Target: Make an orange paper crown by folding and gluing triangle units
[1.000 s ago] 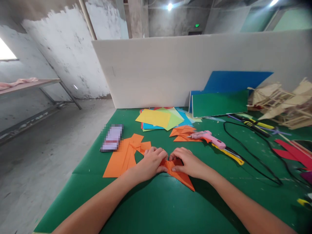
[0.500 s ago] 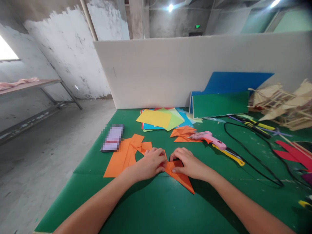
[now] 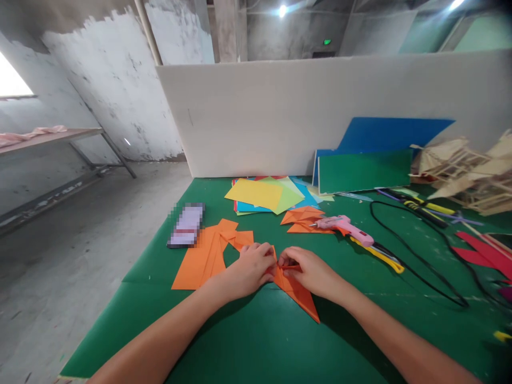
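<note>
A folded piece of orange paper (image 3: 298, 296) lies between my hands, its long point aimed toward me on the right. My left hand (image 3: 256, 266) is closed on the paper's left part, fingers curled over it. Thumb and forefinger of my right hand (image 3: 306, 272) pinch the paper's upper edge near the middle fold. Just left of my left hand lie orange paper sheets and folded strips (image 3: 196, 261). Beyond my right hand rest more folded orange pieces (image 3: 303, 216), partly under the tip of a pink glue gun (image 3: 348, 226).
A phone (image 3: 186, 225) lies at the table's left side. Coloured paper sheets (image 3: 256, 193) are stacked at the back, before a white board (image 3: 256, 117). A yellow-handled cutter (image 3: 378, 255), a black cord (image 3: 416, 280), red pieces (image 3: 478, 250) and a wooden-stick model (image 3: 472, 165) occupy the right.
My right thumb and forefinger have come together into a pinch on the paper's edge. My left hand stays on the paper; the view has shifted slightly.
</note>
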Demonstrator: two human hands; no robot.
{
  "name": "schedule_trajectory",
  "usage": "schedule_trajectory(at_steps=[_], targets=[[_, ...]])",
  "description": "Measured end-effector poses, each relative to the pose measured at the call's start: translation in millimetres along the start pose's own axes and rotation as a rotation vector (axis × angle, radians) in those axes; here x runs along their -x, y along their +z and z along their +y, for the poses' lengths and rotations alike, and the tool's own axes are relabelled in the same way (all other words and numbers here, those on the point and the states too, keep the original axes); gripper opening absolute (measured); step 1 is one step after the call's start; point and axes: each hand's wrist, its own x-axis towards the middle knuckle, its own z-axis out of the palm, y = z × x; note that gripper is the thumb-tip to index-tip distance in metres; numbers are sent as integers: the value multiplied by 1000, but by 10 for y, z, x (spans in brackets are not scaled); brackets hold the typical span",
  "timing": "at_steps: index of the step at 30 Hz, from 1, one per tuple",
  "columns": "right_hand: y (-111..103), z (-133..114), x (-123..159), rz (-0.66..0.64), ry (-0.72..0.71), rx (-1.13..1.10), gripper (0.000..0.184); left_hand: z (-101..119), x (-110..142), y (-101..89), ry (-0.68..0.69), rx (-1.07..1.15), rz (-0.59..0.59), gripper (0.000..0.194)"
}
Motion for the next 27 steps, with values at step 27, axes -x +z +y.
schedule_trajectory(at_steps=[27], targets=[[57, 8, 5, 23, -17, -127, 15, 14, -34, 9, -39, -40, -33, 13]])
